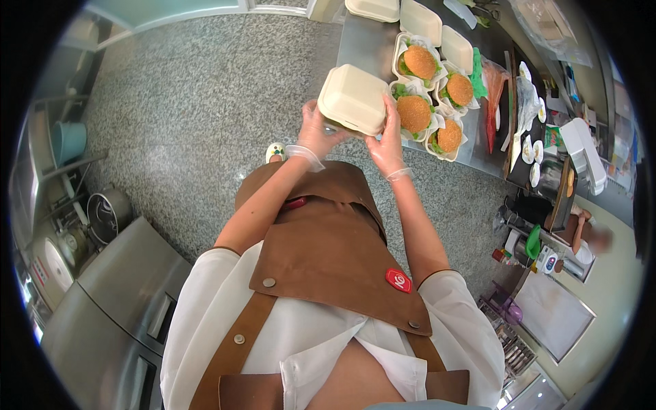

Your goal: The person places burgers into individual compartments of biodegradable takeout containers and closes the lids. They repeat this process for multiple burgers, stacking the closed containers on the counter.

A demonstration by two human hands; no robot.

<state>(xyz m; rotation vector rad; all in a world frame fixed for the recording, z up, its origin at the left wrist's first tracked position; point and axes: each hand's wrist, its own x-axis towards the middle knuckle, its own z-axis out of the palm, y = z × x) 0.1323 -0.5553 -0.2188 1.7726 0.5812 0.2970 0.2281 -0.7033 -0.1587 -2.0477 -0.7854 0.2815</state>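
Note:
A closed cream clamshell takeaway box (353, 97) is held up between my two hands, off the near left of the steel counter. My left hand (316, 130), in a clear disposable glove, grips its left side. My right hand (385, 141), gloved likewise, holds the right side and front corner. What is inside the box is hidden. Just right of it, several open clamshell boxes stand on the counter (365, 43), each with a sesame-bun burger (414, 114) on lettuce and white paper. Another burger (420, 61) sits in a box farther back.
Farther along the counter lie a red sauce piping bag (493, 105) and a pale piping bag (525, 105). A closed takeaway box (373, 7) stands at the far end. A stainless refrigerator (128, 277) and a metal pot (108, 212) are at left. Another person (583, 241) is at far right.

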